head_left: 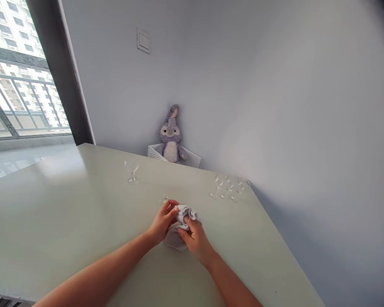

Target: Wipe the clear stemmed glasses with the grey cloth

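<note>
Over the table, my left hand point(165, 219) is closed around a stemmed wine glass point(164, 198). Its clear foot shows just beyond my fingers, while the bowl is mostly hidden by my hand and the cloth. A pale grey cloth point(176, 239) is bunched at the glass's rim and hangs below it. My right hand point(193, 238) grips this cloth, with fingertips pushed into its folds at the mouth of the glass.
One clear stemmed glass point(133, 172) stands on the pale table point(92, 221) at the left. Several more glasses point(229, 185) cluster near the right edge by the wall. Behind the table, a white basket point(192, 158) holds a purple plush toy point(170, 140).
</note>
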Demonstrator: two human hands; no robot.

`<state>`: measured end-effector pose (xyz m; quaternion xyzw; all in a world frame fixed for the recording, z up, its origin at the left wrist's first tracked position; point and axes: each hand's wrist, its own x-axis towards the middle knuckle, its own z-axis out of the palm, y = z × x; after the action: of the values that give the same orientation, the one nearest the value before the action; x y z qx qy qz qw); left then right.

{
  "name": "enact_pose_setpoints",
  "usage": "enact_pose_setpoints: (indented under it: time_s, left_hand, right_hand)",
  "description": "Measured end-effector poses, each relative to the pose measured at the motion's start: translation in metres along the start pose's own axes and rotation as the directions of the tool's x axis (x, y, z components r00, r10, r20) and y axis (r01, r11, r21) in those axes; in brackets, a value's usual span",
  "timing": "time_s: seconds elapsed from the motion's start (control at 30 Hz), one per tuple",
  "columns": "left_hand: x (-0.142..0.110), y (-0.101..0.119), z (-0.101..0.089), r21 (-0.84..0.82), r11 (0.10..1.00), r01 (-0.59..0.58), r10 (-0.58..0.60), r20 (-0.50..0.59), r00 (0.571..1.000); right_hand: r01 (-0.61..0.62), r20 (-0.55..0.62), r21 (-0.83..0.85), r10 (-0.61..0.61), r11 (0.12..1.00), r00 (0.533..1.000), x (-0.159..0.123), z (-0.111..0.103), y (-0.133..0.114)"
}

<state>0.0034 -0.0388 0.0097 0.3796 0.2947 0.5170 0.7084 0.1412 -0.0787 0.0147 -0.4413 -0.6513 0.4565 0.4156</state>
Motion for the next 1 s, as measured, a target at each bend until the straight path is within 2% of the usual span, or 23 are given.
enact_pose_setpoints:
  time_s: [0.13,0.2,0.3,0.37,0.4,0.47,0.53,0.57,0.63,0.67,0.7,0.77,0.83,0.9,0.93,1.0]
  left_hand:
    - [-0.004,0.004,-0.002,0.074,0.997,0.023,-0.026,0.047,0.999]
    - [-0.005,0.007,-0.005,0.114,0.993,0.004,-0.012,0.071,0.997]
    - [-0.005,0.012,-0.008,0.170,0.982,-0.084,0.067,0.104,0.992]
    - [-0.004,0.014,-0.008,0.198,0.965,-0.173,0.149,0.129,0.980]
    - [-0.003,0.014,-0.008,0.199,0.961,-0.191,0.165,0.141,0.976]
    - [-0.002,0.012,-0.008,0.170,0.974,-0.149,0.126,0.141,0.982]
    - [0.001,0.008,-0.009,0.147,0.988,-0.046,0.032,0.094,0.995]
    - [0.002,0.006,-0.010,0.160,0.987,0.002,-0.012,0.059,0.998]
    - [0.003,0.002,-0.011,0.241,0.968,0.071,-0.073,0.001,0.997]
    - [0.003,0.001,-0.011,0.285,0.955,0.079,-0.079,-0.011,0.997]
    - [0.002,0.000,-0.011,0.318,0.946,0.068,-0.069,-0.009,0.998]
    - [0.000,0.000,-0.010,0.339,0.940,0.024,-0.042,0.044,0.998]
    - [-0.003,0.001,-0.009,0.327,0.945,-0.018,-0.026,0.130,0.991]
    - [-0.004,0.003,-0.009,0.328,0.943,-0.050,-0.014,0.190,0.982]
    - [-0.003,0.003,-0.010,0.333,0.940,-0.069,0.003,0.196,0.981]
    - [-0.001,0.002,-0.012,0.365,0.928,-0.066,0.011,0.151,0.988]
  right_hand:
    - [-0.110,0.008,0.137,0.110,0.984,0.994,0.004,0.005,-0.001]
    - [-0.186,0.009,0.282,0.191,0.941,0.982,0.010,0.002,0.000]
    - [-0.286,0.050,0.582,0.318,0.761,0.947,0.018,-0.008,0.002]
    - [-0.296,0.084,0.691,0.333,0.660,0.939,0.019,-0.012,0.002]
    - [-0.285,0.091,0.694,0.313,0.661,0.945,0.018,-0.011,0.002]
    - [-0.230,0.067,0.592,0.237,0.772,0.969,0.013,-0.006,0.002]
    - [-0.117,-0.004,0.373,0.128,0.920,0.992,0.007,0.001,0.005]
    - [-0.058,-0.034,0.251,0.069,0.966,0.997,0.004,0.004,0.007]
    - [0.013,-0.051,0.079,-0.009,0.997,0.999,0.000,0.007,0.012]
    - [0.009,-0.044,0.062,-0.006,0.998,0.999,-0.001,0.007,0.014]
    - [-0.024,-0.036,0.096,0.028,0.995,0.999,0.000,0.006,0.015]
    - [-0.131,-0.040,0.298,0.149,0.946,0.988,0.001,0.000,0.016]
    - [-0.208,-0.020,0.534,0.259,0.820,0.966,0.003,-0.007,0.015]
    - [-0.236,0.025,0.644,0.288,0.728,0.957,0.003,-0.010,0.013]
    - [-0.241,0.043,0.641,0.279,0.729,0.959,0.003,-0.010,0.013]
    - [-0.238,0.063,0.540,0.243,0.808,0.968,0.000,-0.006,0.012]
